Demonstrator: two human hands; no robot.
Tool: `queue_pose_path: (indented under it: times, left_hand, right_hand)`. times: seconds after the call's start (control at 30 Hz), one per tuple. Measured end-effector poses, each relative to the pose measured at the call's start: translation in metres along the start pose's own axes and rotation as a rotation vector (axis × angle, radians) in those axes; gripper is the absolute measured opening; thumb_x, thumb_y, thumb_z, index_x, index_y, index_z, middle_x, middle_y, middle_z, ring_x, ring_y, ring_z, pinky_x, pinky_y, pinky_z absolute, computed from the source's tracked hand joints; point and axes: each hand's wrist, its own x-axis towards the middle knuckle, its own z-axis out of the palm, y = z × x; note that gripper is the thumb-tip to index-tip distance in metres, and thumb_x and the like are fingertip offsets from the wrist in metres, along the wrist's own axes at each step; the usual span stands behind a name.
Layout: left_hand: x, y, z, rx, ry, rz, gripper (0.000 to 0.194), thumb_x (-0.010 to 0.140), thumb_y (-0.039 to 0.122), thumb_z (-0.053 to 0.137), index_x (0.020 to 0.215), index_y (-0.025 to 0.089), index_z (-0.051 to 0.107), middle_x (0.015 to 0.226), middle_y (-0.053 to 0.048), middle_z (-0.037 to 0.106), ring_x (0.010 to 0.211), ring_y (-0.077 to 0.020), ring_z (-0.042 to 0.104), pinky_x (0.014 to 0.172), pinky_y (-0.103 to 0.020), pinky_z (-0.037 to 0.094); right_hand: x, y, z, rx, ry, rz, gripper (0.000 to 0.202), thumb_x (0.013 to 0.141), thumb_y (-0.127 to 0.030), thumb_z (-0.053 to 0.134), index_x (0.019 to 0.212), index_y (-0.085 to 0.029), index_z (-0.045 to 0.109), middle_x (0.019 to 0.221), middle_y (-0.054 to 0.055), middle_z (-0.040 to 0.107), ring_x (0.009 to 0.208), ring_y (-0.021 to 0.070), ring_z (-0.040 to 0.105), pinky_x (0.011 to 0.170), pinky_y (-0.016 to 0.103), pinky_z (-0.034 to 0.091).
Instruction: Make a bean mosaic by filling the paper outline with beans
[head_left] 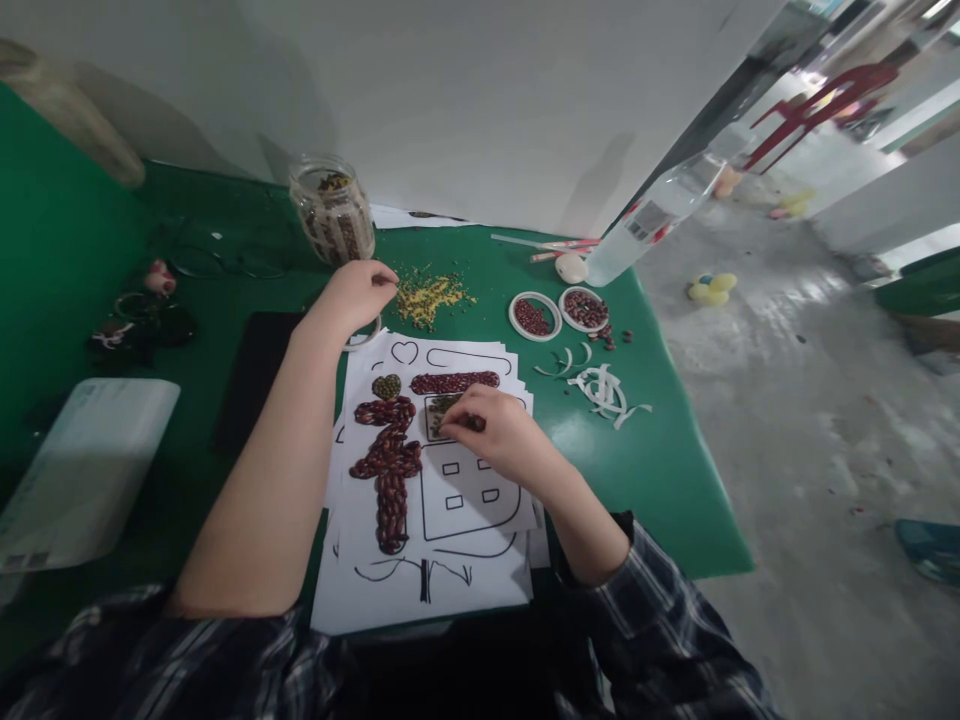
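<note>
My right hand (491,425) is over the paper (472,575), its fingers closed at a small outlined box that holds green beans (441,412). What its fingertips hold is too small to make out. My left hand (360,295) is pinched together beside a scattered pile of yellow and green grains (431,297), in front of the glass jar. Its fingertips hide anything between them. Dark red beans (392,500) fill a drawn shape on the paper's left. A green bean heart (386,387) and a bar of small red beans (454,383) lie above.
A glass jar (334,215) stands behind my left hand. Two lids of red beans (534,317), paper strips (604,392) and a plastic bottle (649,220) are at the right. A white box (86,470) lies far left. The green table (667,470) ends at the right.
</note>
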Motion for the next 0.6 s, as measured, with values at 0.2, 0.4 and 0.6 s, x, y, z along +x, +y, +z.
queue_pose_path:
  times: [0.2, 0.4, 0.6]
  left_hand:
    - [-0.001, 0.001, -0.001, -0.004, -0.005, -0.019, 0.023, 0.079, 0.031, 0.054, 0.095, 0.023, 0.068, 0.095, -0.005, 0.068, 0.078, -0.0184, 0.059, 0.076, -0.030, 0.047]
    - [0.001, -0.002, 0.001, -0.009, -0.003, -0.001, 0.022, 0.078, 0.031, 0.054, 0.094, 0.024, 0.068, 0.095, -0.004, 0.068, 0.079, -0.0186, 0.060, 0.075, -0.030, 0.047]
    - [0.001, 0.000, -0.001, -0.009, -0.013, -0.023, 0.023, 0.077, 0.031, 0.054, 0.095, 0.024, 0.067, 0.094, -0.004, 0.068, 0.079, -0.0193, 0.060, 0.073, -0.031, 0.047]
  right_hand:
    - [-0.001, 0.000, 0.007, -0.229, -0.059, -0.109, 0.011, 0.082, -0.019, 0.057, 0.080, -0.019, 0.068, 0.084, 0.003, 0.060, 0.085, 0.0156, 0.054, 0.075, 0.027, 0.042]
    - [-0.003, -0.002, 0.010, -0.335, -0.051, -0.126, 0.011, 0.082, -0.018, 0.053, 0.081, -0.018, 0.064, 0.085, 0.003, 0.058, 0.084, 0.0156, 0.052, 0.070, 0.025, 0.039]
    - [-0.002, -0.001, 0.014, -0.316, -0.029, -0.118, 0.008, 0.079, -0.018, 0.052, 0.081, -0.018, 0.060, 0.084, 0.003, 0.056, 0.079, 0.0149, 0.051, 0.070, 0.026, 0.039]
